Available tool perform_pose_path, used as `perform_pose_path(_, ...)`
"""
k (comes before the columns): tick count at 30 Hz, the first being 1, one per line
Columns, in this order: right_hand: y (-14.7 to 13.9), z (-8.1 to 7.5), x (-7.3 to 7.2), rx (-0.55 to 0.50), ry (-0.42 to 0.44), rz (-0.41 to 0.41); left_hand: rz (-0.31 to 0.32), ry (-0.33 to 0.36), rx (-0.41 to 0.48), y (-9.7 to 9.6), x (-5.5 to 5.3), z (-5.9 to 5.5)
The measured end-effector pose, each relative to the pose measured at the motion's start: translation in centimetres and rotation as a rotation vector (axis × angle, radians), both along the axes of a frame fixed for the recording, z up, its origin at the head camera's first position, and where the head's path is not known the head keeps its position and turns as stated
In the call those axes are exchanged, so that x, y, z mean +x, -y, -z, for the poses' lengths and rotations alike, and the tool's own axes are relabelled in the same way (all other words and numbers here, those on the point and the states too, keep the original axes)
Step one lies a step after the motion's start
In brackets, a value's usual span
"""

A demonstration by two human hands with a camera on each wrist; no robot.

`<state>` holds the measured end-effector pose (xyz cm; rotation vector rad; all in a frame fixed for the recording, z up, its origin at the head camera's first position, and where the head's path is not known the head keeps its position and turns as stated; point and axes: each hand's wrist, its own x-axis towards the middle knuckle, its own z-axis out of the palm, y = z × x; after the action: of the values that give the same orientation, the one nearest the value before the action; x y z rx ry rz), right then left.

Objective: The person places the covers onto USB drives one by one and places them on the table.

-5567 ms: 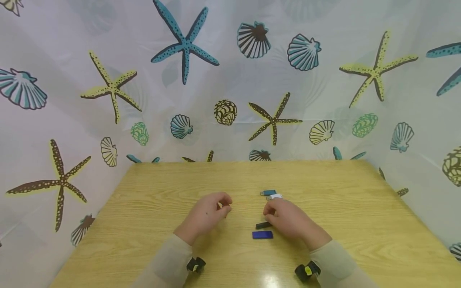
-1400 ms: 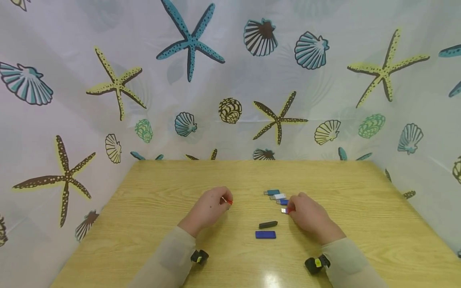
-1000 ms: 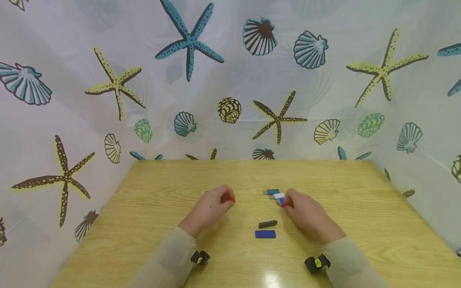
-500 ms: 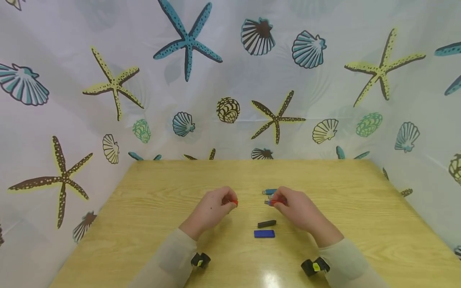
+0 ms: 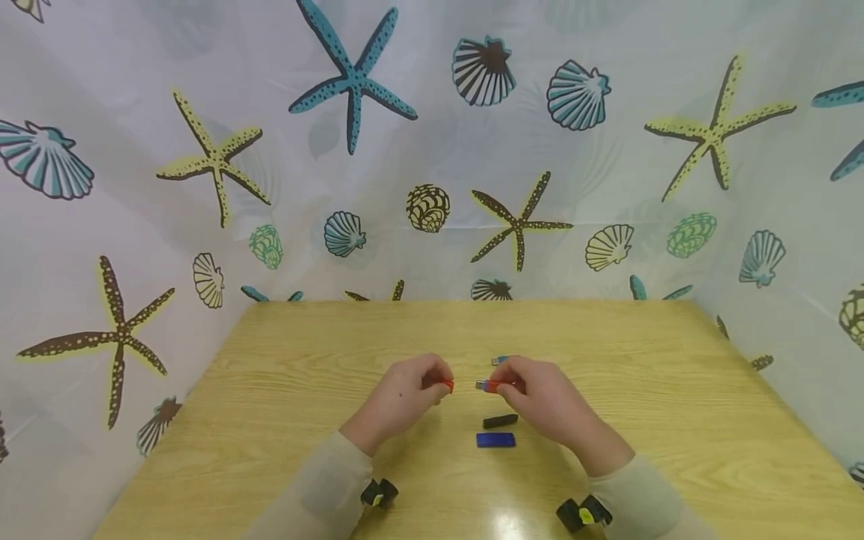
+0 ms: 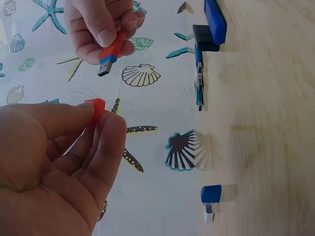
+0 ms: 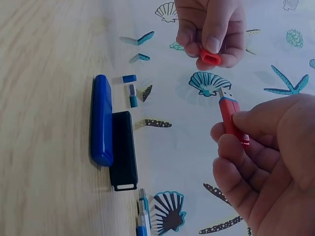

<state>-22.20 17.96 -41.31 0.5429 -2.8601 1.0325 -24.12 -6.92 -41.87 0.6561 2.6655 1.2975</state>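
In the head view my left hand (image 5: 401, 394) pinches a small red USB stick cap (image 5: 449, 385) between thumb and fingertips. The cap's hollow end shows in the right wrist view (image 7: 210, 57), turned toward the other hand. My right hand (image 5: 547, 401) grips a red USB stick (image 7: 230, 115) by its body, with a blue collar and bare metal plug pointing at the cap. A short gap separates plug and cap. Both hands are raised above the wooden table (image 5: 304, 330). My right fingers partly cover the stick in the head view.
A black USB stick (image 5: 500, 421) and a dark blue one (image 5: 496, 440) lie below the hands. Behind the right hand, a teal stick (image 5: 500, 361) peeks out. Blue (image 6: 211, 193) and white (image 6: 208, 213) caps stand out in the left wrist view. Patterned cloth (image 5: 432, 150) encloses the table.
Blue and red sticks came into view on the right after the oldest frame. The right hand has since carried the red stick leftward, and the left hand has shifted slightly right with the cap.
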Motion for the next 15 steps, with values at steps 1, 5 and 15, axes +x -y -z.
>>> perform_pose_path(1, 0.1, 0.0, 0.1, -0.003, -0.002, 0.002, 0.005, 0.002, 0.004, 0.0, 0.1, 0.0)
perform_pose_path(5, 0.6, -0.1, 0.5, -0.017, -0.013, -0.010, 0.028, 0.009, 0.016, -0.1, 0.4, 0.0)
perform_pose_path(15, 1.4, 0.1, 1.2, -0.026, -0.042, -0.056, 0.044, 0.002, 0.018, -0.1, 0.9, 0.1)
